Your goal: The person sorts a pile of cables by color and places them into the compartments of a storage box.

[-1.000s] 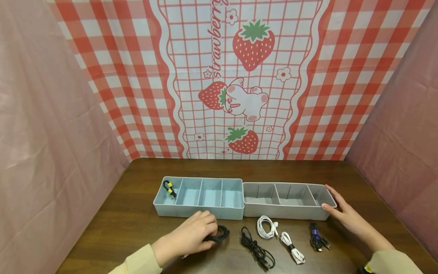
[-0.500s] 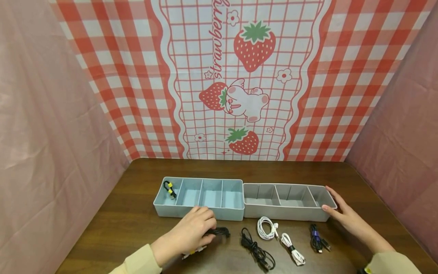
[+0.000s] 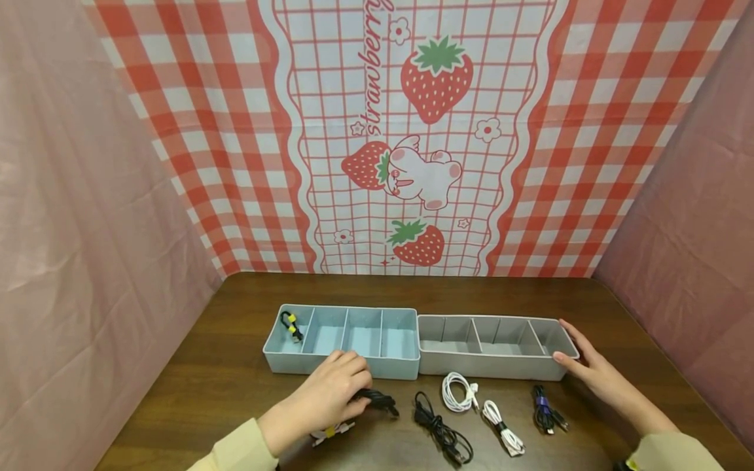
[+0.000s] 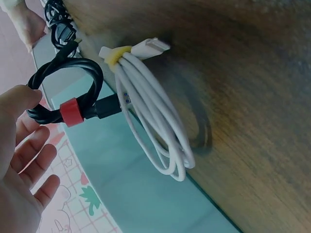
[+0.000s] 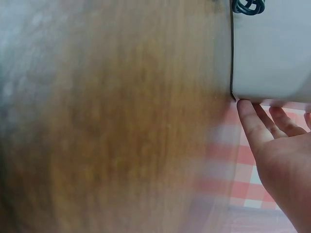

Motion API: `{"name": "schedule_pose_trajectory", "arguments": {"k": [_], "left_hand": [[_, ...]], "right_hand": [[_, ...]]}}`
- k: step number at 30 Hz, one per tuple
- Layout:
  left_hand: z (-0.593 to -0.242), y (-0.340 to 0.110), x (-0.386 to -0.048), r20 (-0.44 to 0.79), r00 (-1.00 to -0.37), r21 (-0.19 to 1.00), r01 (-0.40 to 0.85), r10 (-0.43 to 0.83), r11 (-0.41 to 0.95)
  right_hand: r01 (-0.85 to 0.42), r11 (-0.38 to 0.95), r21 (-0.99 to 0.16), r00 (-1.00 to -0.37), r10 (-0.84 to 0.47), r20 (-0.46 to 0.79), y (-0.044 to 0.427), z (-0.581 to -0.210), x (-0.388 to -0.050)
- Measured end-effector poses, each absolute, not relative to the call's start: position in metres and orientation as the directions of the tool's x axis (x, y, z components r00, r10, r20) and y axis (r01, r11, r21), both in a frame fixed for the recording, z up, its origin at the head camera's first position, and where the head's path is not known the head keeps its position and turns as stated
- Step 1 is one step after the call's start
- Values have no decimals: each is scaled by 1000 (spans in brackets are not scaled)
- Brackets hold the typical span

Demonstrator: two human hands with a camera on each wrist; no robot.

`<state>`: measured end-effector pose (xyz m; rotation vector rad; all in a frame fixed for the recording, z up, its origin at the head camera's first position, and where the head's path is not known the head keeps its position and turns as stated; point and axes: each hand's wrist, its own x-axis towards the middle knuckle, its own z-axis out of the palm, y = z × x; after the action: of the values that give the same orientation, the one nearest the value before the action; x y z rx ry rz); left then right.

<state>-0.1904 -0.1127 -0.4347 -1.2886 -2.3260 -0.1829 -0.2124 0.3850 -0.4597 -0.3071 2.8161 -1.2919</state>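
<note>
Between thumb and fingers the left hand [image 3: 330, 396] pinches a coiled black cable [image 3: 377, 400], in front of the light blue divided box [image 3: 341, 364]. In the left wrist view that cable [image 4: 95, 80] shows a red strap [image 4: 72, 112]; the other fingers of the hand [image 4: 22, 155] are loosely bent. A white coiled cable with a yellow tie [image 4: 150, 107] lies beside it, partly hidden by the hand in the head view. The right hand [image 3: 607, 379] rests on the right end of the grey divided box [image 3: 495, 364], thumb at the front, fingers behind; its thumb touches the corner in the right wrist view.
In front of the boxes lie a black cable [image 3: 442, 428], a white coil [image 3: 459, 392], a white cable with black tie [image 3: 502, 428] and a black cable with purple tie [image 3: 546, 411]. A short black cable with yellow ties [image 3: 291, 326] lies in the blue box's leftmost compartment.
The left hand has lifted the black coil slightly and shifted a little toward the blue box, uncovering the white cable with the yellow tie. The right hand has stayed on the grey box.
</note>
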Motion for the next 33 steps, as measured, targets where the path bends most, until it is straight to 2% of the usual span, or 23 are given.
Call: {"name": "schedule_pose_trajectory", "arguments": {"k": [17,27,33], "left_hand": [[-420,-115,-189,506,-430,-123,822,748,556],[-411,-116,-187,501,-445,-122,813,743,569],[-406,-116,-186,487,-459,-125,805,743,580]], "right_hand": [[-176,644,-745,-980,-190,67,385,-460,-213],[-206,644,-737,-976,-191,107,384,-461,-212],[-187,630,-754,-978,-192,82,384,-461,-212]]}}
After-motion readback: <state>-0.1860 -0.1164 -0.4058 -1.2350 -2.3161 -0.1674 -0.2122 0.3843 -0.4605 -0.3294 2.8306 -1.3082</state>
